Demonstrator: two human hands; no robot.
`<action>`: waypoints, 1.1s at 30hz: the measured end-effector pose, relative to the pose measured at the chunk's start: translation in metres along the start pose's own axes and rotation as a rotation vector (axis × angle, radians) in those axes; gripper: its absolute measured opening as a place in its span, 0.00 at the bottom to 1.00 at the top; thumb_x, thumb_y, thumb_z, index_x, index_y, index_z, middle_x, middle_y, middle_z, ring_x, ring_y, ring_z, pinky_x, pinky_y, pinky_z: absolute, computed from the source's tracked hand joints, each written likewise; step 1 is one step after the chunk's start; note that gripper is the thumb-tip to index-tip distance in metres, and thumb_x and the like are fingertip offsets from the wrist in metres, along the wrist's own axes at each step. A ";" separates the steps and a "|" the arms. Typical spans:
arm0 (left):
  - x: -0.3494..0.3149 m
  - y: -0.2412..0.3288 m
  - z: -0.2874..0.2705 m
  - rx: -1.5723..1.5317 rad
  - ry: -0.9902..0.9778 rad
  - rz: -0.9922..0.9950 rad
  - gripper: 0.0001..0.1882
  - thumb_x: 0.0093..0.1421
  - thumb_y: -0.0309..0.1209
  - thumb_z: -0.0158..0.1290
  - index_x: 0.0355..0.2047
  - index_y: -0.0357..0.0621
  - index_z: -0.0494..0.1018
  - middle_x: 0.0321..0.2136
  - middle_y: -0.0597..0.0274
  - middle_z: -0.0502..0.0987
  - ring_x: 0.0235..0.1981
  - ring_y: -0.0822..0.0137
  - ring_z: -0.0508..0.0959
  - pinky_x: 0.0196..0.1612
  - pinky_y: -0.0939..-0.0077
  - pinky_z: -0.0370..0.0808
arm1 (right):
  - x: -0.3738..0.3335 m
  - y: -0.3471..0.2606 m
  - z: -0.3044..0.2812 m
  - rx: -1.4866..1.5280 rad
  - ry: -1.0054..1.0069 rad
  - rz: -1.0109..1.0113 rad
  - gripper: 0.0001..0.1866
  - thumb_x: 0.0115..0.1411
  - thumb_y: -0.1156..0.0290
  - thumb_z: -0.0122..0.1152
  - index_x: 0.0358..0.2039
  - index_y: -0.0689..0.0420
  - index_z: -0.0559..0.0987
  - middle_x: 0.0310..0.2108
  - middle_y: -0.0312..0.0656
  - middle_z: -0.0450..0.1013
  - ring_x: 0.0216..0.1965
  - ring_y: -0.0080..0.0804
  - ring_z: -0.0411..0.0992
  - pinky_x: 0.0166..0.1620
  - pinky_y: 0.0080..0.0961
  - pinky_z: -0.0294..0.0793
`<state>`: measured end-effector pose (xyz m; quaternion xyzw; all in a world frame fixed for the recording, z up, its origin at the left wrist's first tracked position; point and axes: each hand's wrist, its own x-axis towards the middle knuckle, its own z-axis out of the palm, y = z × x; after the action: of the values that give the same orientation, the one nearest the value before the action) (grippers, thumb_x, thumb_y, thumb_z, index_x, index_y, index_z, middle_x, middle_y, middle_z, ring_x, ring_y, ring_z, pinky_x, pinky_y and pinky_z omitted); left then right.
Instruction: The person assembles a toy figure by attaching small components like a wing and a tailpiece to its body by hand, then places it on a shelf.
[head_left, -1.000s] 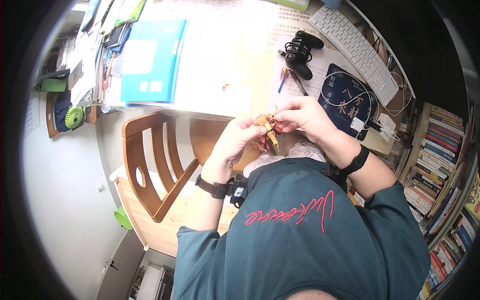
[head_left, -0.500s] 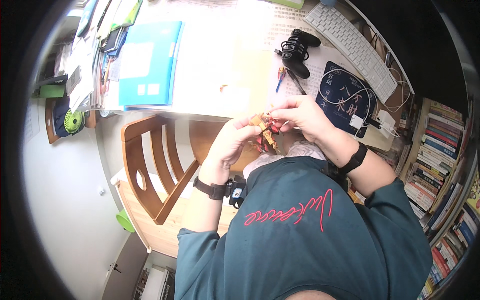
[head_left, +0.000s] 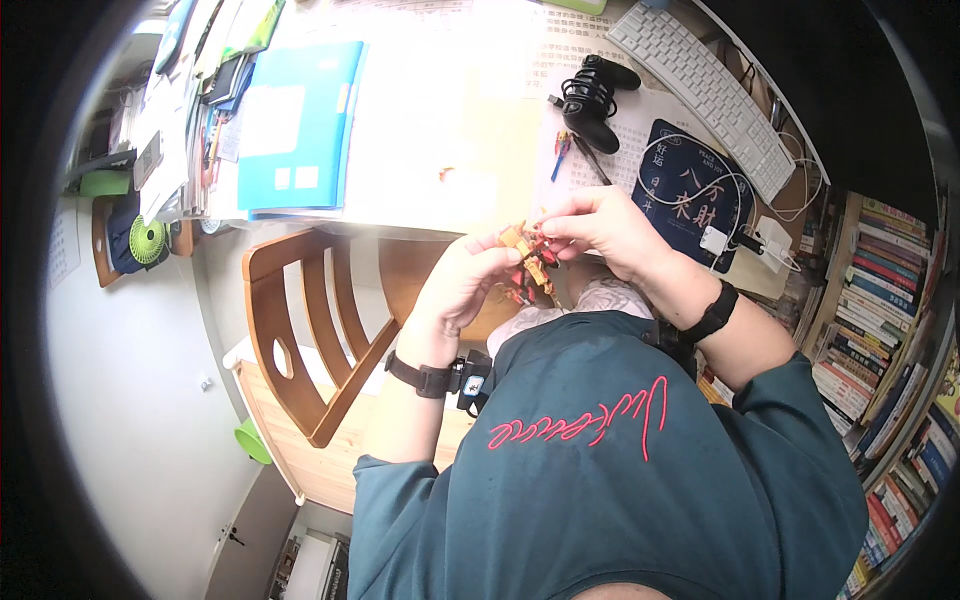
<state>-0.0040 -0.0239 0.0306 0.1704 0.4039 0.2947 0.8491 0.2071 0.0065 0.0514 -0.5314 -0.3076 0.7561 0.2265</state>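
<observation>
Between my two hands, just off the desk's near edge and above my lap, is a small toy figure (head_left: pixel 534 266) in gold-yellow and red, with jointed, angular parts. My left hand (head_left: pixel 470 275) grips it from the left, thumb lying along its yellow part. On the other side my right hand (head_left: pixel 596 228) is closed, thumb and fingertips pinching the red upper part of the toy. The fingertips partly hide the figure, so small details cannot be made out. Beyond my right hand, a small red, yellow and blue piece (head_left: pixel 561 150) lies on the paper.
A black game controller (head_left: pixel 594 103) wrapped in its cable lies on the desk (head_left: pixel 420 120). Right of it are a dark blue mat (head_left: pixel 690 180), white cables and a white keyboard (head_left: pixel 705 95). A blue folder (head_left: pixel 300 125) lies left. A wooden chair (head_left: pixel 300 340) stands by my left arm.
Both hands stay almost in place around the toy figure. The figure's angle and my fingertips have shifted very slightly.
</observation>
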 end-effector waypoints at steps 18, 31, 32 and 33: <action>-0.002 -0.004 -0.004 -0.036 0.001 -0.025 0.18 0.58 0.25 0.52 0.50 0.35 0.71 0.41 0.59 0.79 0.38 0.70 0.78 0.42 0.76 0.74 | 0.001 0.001 0.003 0.012 0.037 0.032 0.08 0.55 0.74 0.64 0.33 0.65 0.81 0.28 0.42 0.77 0.25 0.23 0.75 0.28 0.15 0.77; 0.002 -0.016 -0.019 -0.218 -0.030 -0.076 0.15 0.58 0.28 0.52 0.45 0.35 0.72 0.39 0.58 0.78 0.39 0.68 0.77 0.43 0.74 0.73 | 0.006 0.004 0.001 0.013 0.003 0.053 0.09 0.54 0.73 0.64 0.34 0.66 0.81 0.28 0.42 0.77 0.24 0.22 0.74 0.26 0.13 0.74; 0.001 -0.016 -0.019 -0.244 -0.029 -0.081 0.15 0.58 0.28 0.52 0.45 0.36 0.72 0.39 0.58 0.78 0.39 0.67 0.77 0.44 0.72 0.73 | 0.006 0.004 0.002 0.004 0.002 0.048 0.09 0.54 0.73 0.64 0.33 0.65 0.81 0.27 0.41 0.78 0.23 0.21 0.74 0.24 0.12 0.72; 0.001 -0.016 -0.017 -0.245 -0.029 -0.082 0.15 0.58 0.28 0.52 0.45 0.36 0.72 0.39 0.58 0.78 0.39 0.67 0.77 0.44 0.72 0.73 | 0.006 0.004 0.002 0.004 0.002 0.049 0.09 0.54 0.73 0.64 0.33 0.65 0.81 0.27 0.41 0.78 0.23 0.21 0.74 0.24 0.12 0.72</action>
<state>-0.0110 -0.0348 0.0111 0.0530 0.3592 0.3046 0.8805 0.2034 0.0071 0.0448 -0.5390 -0.2928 0.7615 0.2093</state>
